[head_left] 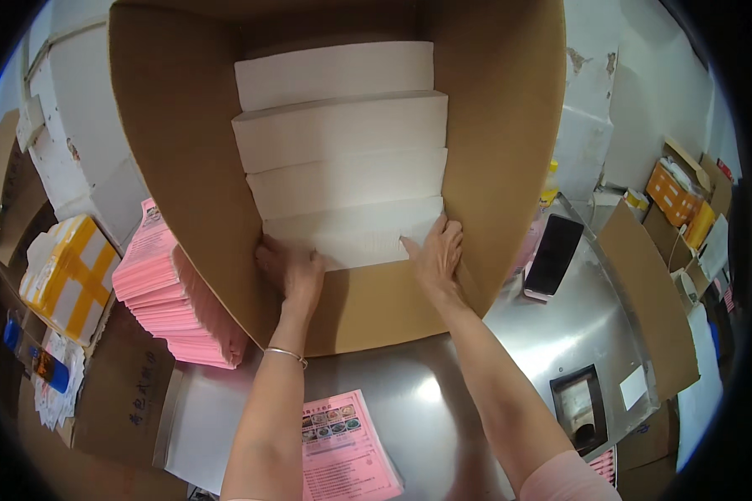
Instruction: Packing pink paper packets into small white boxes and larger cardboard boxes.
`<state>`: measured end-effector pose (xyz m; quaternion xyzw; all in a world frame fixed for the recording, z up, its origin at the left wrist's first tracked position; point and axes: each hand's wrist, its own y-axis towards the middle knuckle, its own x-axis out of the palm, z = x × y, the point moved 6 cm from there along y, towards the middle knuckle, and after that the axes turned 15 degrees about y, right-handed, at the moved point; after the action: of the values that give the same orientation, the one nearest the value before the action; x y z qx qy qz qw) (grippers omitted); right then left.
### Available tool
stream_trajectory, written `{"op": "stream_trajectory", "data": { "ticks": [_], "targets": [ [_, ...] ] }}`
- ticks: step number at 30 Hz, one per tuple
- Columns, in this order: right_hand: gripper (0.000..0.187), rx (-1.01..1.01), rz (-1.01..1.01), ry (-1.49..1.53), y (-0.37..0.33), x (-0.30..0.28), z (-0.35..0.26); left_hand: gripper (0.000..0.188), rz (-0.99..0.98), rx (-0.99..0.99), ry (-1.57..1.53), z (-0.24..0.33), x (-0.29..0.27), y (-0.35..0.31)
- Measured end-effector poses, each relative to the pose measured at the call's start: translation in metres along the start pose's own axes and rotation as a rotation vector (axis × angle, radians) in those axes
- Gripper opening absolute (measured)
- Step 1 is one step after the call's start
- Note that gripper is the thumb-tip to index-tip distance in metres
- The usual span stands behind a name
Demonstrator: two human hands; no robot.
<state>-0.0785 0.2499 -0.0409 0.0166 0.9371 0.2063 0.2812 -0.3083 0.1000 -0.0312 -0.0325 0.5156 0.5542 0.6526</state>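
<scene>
A tall open cardboard box (368, 305) stands tilted in front of me. Inside it, several thick white paper stacks lie in a row from back to front. Both my hands reach in at the front stack of white paper (359, 238). At its left end is my left hand (292, 269), slightly blurred, thumb on the near face and the other fingers curled round the end. My right hand (437, 257) grips the right end, with the thumb on the near face and fingers bent over the upper corner. A bracelet (284, 357) circles my left wrist.
Pink printed sheets are piled high (171, 292) left of the box. A smaller pink pile (351, 447) lies on the metal table (443, 409) in front. To the right are a black phone (554, 250) and a dark-framed tray (578, 405). A yellow-taped white box (71, 275) stands far left.
</scene>
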Motion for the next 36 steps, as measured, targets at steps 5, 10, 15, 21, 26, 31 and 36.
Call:
{"op": "stream_trajectory", "data": {
  "ticks": [5,10,15,21,26,31,36],
  "targets": [
    [0.101,-0.145,0.053,0.067,0.000,0.003,-0.001,0.099,-0.006,0.031,0.234,-0.009,0.009,-0.005],
    [0.104,-0.188,-0.065,0.138,0.010,0.011,0.007,0.098,-0.008,0.186,-0.178,-0.034,0.030,0.008],
    [0.094,-0.130,-0.121,0.146,0.021,0.015,0.011,0.100,-0.165,0.131,-0.271,-0.025,0.022,0.023],
    [0.083,-0.095,0.009,0.204,0.017,0.008,0.009,0.097,-0.243,0.048,-0.204,-0.010,0.007,0.017],
    [0.080,-0.150,0.007,0.315,-0.019,-0.008,0.005,0.096,-0.035,0.137,-0.140,-0.024,-0.035,-0.020],
    [0.081,-0.095,-0.021,0.486,-0.059,-0.082,0.028,0.087,0.112,0.429,0.079,0.040,-0.149,-0.084],
    [0.093,-0.211,-0.135,0.344,-0.138,-0.167,-0.028,0.090,0.265,0.331,0.154,0.034,-0.274,-0.157]
  ]
}}
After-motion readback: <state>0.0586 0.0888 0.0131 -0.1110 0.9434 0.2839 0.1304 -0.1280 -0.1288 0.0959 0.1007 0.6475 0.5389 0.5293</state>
